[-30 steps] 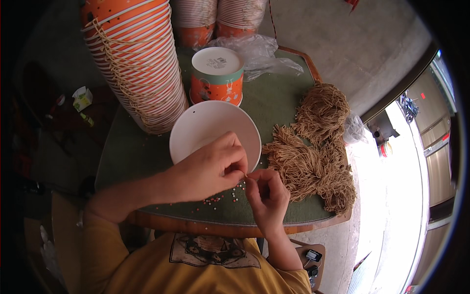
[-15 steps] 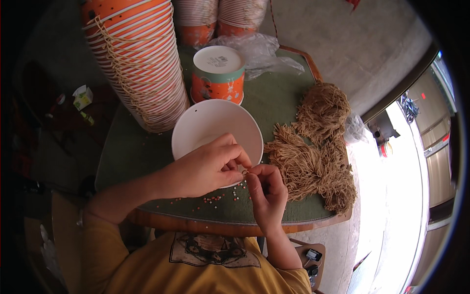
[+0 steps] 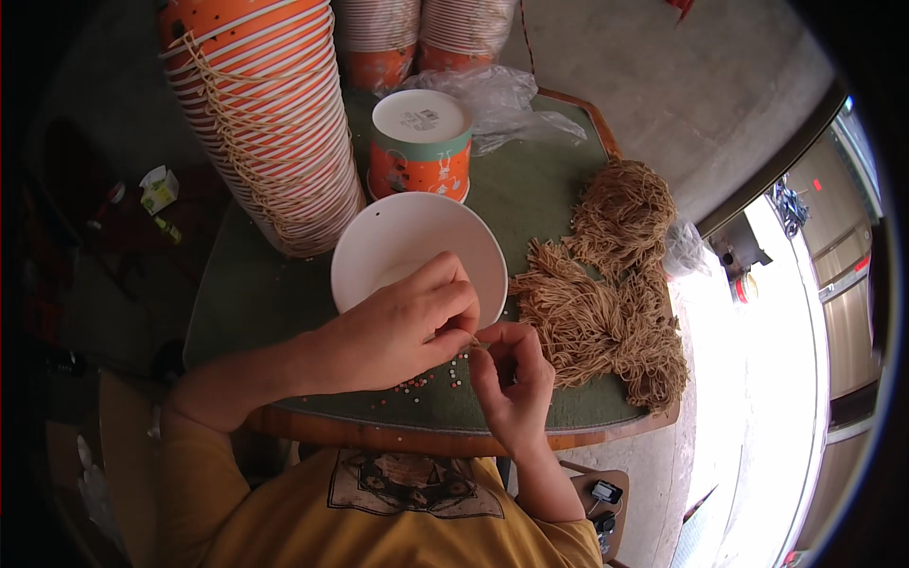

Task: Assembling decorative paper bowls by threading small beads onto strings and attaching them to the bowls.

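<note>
A white paper bucket (image 3: pixel 417 227) lies with its open mouth toward me, a small punched hole showing near its far rim. My left hand (image 3: pixel 407 322) reaches across its near side, thumb and fingers pinched together. Close against it, just by the near rim, my right hand (image 3: pixel 516 383) pinches with thumb and forefinger. Between the fingertips a short bit of tan cord (image 3: pixel 476 344) shows, held by both hands. The near rim is mostly hidden behind my hands, so I cannot tell whether the cord passes through it.
Tan cord bundles (image 3: pixel 597 312) lie at the right. A tall stack of orange-and-white buckets (image 3: pixel 265 133), strung with cords, leans at the left. Behind stand an upturned orange bucket (image 3: pixel 419 166) and clear plastic film (image 3: pixel 511 104). Small round paper bits (image 3: pixel 417 386) dot the green tabletop (image 3: pixel 256 322).
My left hand has shifted slightly and its fingers have drawn in at the cord. The right fingertips have moved a little, still pinching. The bucket stays almost in place.
</note>
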A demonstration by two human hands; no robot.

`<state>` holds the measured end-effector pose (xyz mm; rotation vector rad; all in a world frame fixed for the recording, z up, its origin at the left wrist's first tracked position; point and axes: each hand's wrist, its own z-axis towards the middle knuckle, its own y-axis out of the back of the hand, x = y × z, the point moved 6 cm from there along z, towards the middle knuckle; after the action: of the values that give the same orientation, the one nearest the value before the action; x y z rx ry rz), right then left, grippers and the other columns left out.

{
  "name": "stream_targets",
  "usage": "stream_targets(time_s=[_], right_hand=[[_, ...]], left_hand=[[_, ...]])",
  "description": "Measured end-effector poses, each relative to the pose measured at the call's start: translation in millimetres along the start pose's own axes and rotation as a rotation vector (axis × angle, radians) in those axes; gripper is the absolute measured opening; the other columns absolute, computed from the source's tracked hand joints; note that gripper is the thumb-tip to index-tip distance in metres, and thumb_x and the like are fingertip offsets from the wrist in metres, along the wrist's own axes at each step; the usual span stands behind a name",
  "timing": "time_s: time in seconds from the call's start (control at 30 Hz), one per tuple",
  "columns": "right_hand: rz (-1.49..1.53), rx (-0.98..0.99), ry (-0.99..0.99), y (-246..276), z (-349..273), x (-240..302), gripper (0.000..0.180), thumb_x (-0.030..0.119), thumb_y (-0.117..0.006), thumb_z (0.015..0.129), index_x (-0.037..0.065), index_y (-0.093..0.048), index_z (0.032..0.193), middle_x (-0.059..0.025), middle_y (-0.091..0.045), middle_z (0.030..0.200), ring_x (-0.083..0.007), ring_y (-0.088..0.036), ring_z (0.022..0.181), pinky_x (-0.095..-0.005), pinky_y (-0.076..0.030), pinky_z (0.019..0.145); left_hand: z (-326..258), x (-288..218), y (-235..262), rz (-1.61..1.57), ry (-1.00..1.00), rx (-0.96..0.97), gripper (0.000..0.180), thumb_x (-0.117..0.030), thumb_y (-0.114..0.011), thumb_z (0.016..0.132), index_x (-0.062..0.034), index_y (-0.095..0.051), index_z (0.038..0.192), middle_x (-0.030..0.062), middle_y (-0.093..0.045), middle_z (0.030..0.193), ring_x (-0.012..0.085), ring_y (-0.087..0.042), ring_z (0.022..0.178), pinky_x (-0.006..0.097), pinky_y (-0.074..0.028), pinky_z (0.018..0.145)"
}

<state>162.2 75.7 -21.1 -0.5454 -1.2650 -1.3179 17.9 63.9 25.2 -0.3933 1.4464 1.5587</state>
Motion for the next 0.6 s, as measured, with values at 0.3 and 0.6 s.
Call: stream_targets(time_s=[0.3,0.6], right_hand=[[0.211,-0.020,-0.092,-5.6,-0.4,-7.0,0.008,0.003,-0.061,0.090,0.001,-0.054,0.094,0.0044,-0.056,0.072,-0.0005,-0.045,0.061,-0.0162,-0.039,0.057],[0.122,-0.037,-0.047,-4.5,-1.4,-3.3,0.007,0.003,-0.061,0.090,0.001,-0.055,0.093,0.0036,-0.057,0.072,-0.0010,-0.046,0.061,-0.0165,-0.039,0.056]], left_hand=[[-2.9,6.6,-2.9,-0.054,0.027,0.000,0.014,0.000,-0.064,0.083,-0.0017,-0.056,0.095,0.0061,-0.048,0.100,0.0166,-0.055,0.091,0.029,-0.048,0.076],[-2.1,0.7,-6.2,0.091,-0.040,-0.041,0.013,-0.001,-0.063,0.081,-0.0020,-0.054,0.090,0.0070,-0.048,0.098,0.0213,-0.056,0.088,0.033,-0.048,0.073]])
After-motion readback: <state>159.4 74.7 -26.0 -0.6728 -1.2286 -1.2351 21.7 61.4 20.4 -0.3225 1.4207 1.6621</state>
